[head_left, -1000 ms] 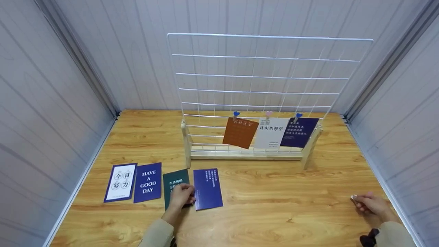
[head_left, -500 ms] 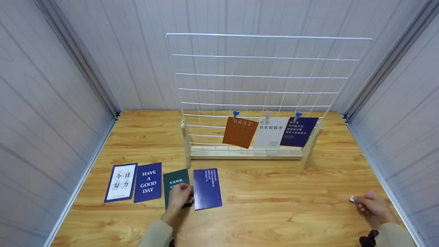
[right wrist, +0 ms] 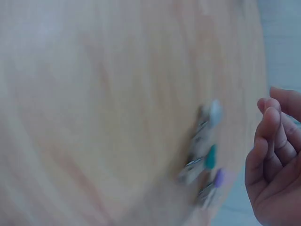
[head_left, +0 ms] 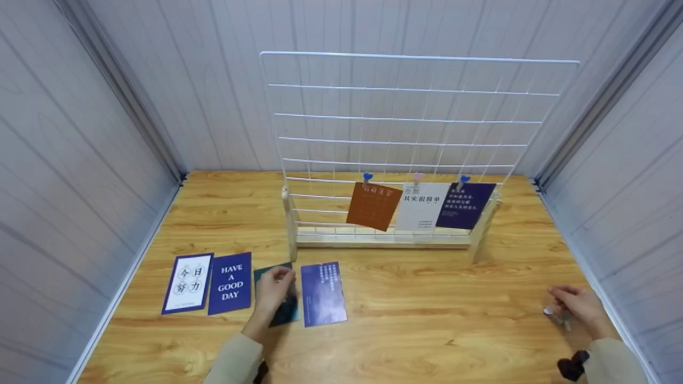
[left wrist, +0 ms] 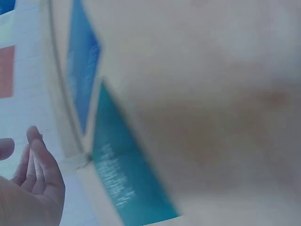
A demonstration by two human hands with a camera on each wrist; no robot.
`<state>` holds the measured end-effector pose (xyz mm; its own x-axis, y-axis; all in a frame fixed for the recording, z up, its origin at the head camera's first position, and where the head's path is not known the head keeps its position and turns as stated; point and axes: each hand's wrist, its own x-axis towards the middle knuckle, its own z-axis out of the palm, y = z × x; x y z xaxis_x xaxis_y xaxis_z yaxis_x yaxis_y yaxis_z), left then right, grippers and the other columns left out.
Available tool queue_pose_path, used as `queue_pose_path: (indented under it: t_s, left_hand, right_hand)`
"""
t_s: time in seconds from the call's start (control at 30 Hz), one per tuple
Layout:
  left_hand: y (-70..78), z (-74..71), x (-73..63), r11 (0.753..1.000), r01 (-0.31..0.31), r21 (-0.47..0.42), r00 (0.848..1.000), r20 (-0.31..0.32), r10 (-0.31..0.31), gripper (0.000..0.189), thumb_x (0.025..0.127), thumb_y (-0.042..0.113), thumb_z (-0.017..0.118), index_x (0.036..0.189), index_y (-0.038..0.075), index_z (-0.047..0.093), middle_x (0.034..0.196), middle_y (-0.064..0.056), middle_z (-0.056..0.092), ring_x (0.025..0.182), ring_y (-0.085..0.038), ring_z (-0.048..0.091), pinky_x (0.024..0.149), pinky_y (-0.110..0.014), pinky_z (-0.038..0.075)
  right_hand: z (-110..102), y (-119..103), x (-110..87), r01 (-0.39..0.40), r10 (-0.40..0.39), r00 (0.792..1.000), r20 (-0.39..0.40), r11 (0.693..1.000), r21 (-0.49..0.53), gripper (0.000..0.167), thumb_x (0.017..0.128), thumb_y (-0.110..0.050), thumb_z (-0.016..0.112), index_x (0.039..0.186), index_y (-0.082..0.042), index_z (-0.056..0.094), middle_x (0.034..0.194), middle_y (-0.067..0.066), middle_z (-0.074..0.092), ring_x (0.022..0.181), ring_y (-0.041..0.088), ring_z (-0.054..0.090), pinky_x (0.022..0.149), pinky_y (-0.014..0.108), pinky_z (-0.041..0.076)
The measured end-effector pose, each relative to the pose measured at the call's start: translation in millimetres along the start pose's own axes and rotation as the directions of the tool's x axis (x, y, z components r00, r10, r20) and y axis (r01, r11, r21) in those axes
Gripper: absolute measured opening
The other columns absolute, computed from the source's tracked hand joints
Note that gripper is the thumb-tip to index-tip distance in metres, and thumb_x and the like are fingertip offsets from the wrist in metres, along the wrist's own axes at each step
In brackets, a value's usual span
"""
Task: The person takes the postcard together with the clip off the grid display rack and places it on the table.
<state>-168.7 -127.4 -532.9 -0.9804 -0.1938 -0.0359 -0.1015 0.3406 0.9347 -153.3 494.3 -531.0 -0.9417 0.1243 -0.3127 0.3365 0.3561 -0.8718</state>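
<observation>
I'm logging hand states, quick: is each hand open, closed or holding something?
Left hand: open, over the green card, holding nothing visible.
Right hand: cannot be told; fingers bend toward the thumb, nothing held shows.

Counter (head_left: 427,298), wood-grained, warm yellow-brown, is bearing near its middle the pale wooden stand (head_left: 381,245) of a white wire rack. Four cards are lying in a row toward its left side, running left to right: white card (head_left: 187,282) with a dark blue border, blue "HAVE A GOOD DAY" card (head_left: 229,283) just beside it, green card (left wrist: 126,165), partly hidden from the head view, and blue card (head_left: 324,294) with small white lettering. Near the right edge, pale-headed clip (right wrist: 198,136), green-headed clip (right wrist: 210,157) and purple-headed clip (right wrist: 218,179) are lying close together, blurred.
</observation>
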Motion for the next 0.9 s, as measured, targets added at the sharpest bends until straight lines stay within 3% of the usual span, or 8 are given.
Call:
queue_pose_path:
  t_s: [0.2,0.33,0.5,0.67,0.77,0.9]
  left_hand:
    - [27.4,-7.1,12.1,0.997,-0.065,-0.029,0.997,-0.033,0.064,0.021,0.086,0.014,0.057,0.094,-0.005,0.062,0.081,-0.012,0.063,0.077,-0.030,0.058,0.064,-0.032,0.048]
    - [41.8,-9.5,16.9,0.997,-0.076,-0.018,0.996,-0.052,0.075,0.021,0.085,0.015,0.058,0.094,-0.003,0.062,0.081,-0.011,0.062,0.074,-0.022,0.058,0.063,-0.030,0.047]
    - [52.7,-8.6,21.0,0.996,-0.083,-0.037,0.996,-0.046,0.082,0.021,0.085,0.016,0.058,0.095,-0.002,0.062,0.082,-0.012,0.062,0.072,-0.018,0.057,0.063,-0.030,0.047]
    - [59.2,-2.1,23.7,0.984,-0.150,-0.096,0.989,-0.029,0.148,0.018,0.084,0.012,0.059,0.093,-0.004,0.062,0.082,-0.015,0.062,0.072,-0.022,0.058,0.064,-0.033,0.049]
    - [61.8,3.6,24.6,0.978,-0.185,-0.097,0.983,-0.020,0.184,0.017,0.084,0.011,0.059,0.092,-0.003,0.063,0.081,-0.013,0.062,0.074,-0.022,0.058,0.065,-0.031,0.048]
    - [64.1,11.6,25.9,0.974,-0.209,-0.091,0.978,0.001,0.210,0.017,0.085,0.012,0.059,0.093,-0.002,0.063,0.082,-0.008,0.062,0.077,-0.020,0.057,0.066,-0.029,0.047]
  right_hand:
    - [12,-33,4.4,0.177,-0.184,0.982,-0.041,0.974,-0.139,0.053,0.088,-0.032,0.053,0.115,0.013,0.047,0.076,0.006,0.059,0.066,0.015,0.058,0.061,0.028,0.049]
    - [24,-57,1.6,0.224,-0.235,0.971,-0.037,0.957,-0.182,0.059,0.088,-0.037,0.051,0.118,0.013,0.044,0.078,0.004,0.059,0.066,0.012,0.057,0.062,0.026,0.049]
    - [37,-74,2.7,0.269,-0.273,0.962,-0.020,0.956,-0.118,0.055,0.088,-0.032,0.053,0.118,0.012,0.045,0.078,0.001,0.059,0.066,0.010,0.056,0.061,0.025,0.049]
    - [52,-84,4.0,0.327,-0.327,0.945,-0.019,0.944,-0.041,0.049,0.088,-0.025,0.054,0.115,0.015,0.046,0.072,0.002,0.059,0.062,0.012,0.057,0.057,0.025,0.049]
    - [57,-74,18.9,0.374,-0.374,0.927,-0.012,0.928,-0.014,0.045,0.087,-0.025,0.056,0.113,0.012,0.050,0.074,0.009,0.060,0.063,0.018,0.057,0.056,0.028,0.049]
    - [56,-20,77.4,0.427,-0.427,0.904,-0.013,0.902,0.070,0.034,0.086,-0.023,0.058,0.110,0.002,0.058,0.078,0.017,0.059,0.064,0.023,0.057,0.054,0.030,0.050]
